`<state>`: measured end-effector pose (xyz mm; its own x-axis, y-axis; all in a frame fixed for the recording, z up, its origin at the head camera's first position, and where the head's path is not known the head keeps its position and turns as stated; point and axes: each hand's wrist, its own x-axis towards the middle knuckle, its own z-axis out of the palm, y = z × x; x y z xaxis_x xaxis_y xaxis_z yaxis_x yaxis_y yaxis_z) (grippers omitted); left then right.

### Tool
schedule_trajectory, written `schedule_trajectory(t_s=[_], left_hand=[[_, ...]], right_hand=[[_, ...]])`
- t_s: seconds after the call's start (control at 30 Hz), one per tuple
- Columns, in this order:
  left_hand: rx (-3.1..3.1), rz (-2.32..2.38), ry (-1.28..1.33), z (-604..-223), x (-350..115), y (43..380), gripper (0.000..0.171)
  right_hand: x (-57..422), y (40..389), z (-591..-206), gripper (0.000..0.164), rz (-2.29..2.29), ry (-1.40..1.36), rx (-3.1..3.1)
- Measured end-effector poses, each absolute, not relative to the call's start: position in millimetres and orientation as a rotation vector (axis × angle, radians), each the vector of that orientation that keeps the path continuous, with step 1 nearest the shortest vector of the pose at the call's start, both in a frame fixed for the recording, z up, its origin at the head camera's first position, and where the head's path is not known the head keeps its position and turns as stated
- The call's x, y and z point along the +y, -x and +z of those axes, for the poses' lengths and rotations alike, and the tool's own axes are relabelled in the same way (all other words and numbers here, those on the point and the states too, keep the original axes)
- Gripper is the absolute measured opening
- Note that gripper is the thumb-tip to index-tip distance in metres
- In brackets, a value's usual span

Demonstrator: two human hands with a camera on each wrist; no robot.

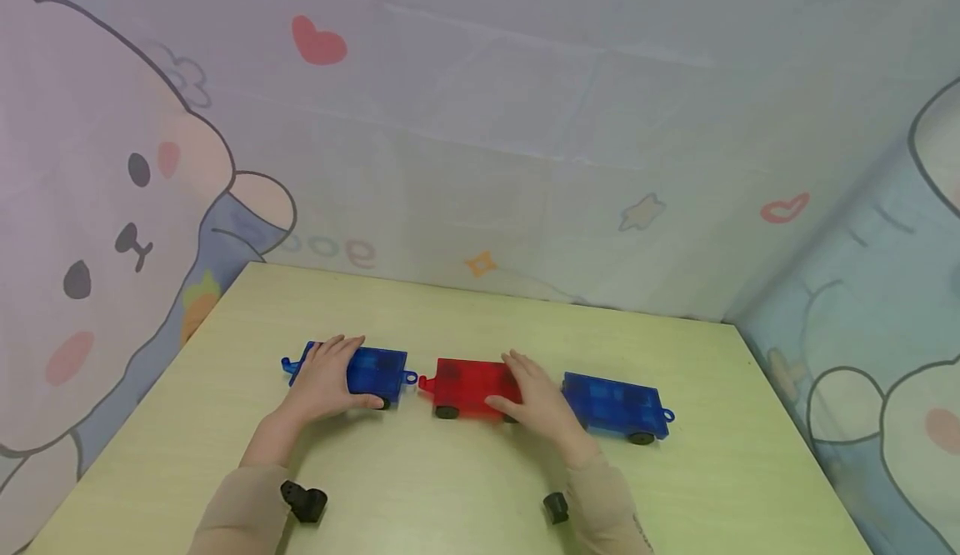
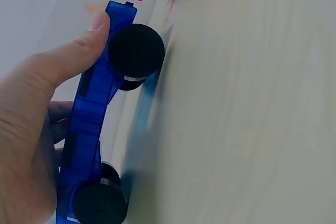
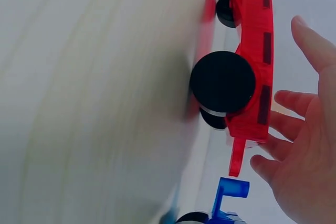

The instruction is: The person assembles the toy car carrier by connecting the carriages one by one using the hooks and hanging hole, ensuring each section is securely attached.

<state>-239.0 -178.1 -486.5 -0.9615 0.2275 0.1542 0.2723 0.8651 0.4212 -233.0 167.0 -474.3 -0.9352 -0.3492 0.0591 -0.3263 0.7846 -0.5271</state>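
Observation:
Three flat toy wagons on black wheels stand in a row on the table. My left hand (image 1: 326, 382) grips the left blue wagon (image 1: 379, 373), its thumb on the near side and its fingers over the far side. In the left wrist view the thumb presses the edge of the blue wagon (image 2: 86, 135). My right hand (image 1: 542, 401) is at the right end of the red wagon (image 1: 467, 387). In the right wrist view its thumb stands off the red wagon (image 3: 257, 61), and its loosely bent fingers are beside it. The red hook lies close to the left wagon's blue ring.
To the right stands another blue wagon (image 1: 618, 406), its left end partly behind the right hand and its ring pointing right. The pale table (image 1: 435, 488) meets a printed cloth backdrop (image 1: 480, 163) at the back and sides. Small black devices (image 1: 305, 502) sit at both wrists.

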Motion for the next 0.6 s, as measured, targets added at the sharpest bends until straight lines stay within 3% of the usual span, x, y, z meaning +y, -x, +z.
schedule_trajectory(t_s=[0.6], left_hand=[[-2.901,-0.679,0.375,-484.8,-181.3,236.6,0.101]], right_hand=[[165.6,231.1,-478.0,0.079,-0.876,0.549,2.916]])
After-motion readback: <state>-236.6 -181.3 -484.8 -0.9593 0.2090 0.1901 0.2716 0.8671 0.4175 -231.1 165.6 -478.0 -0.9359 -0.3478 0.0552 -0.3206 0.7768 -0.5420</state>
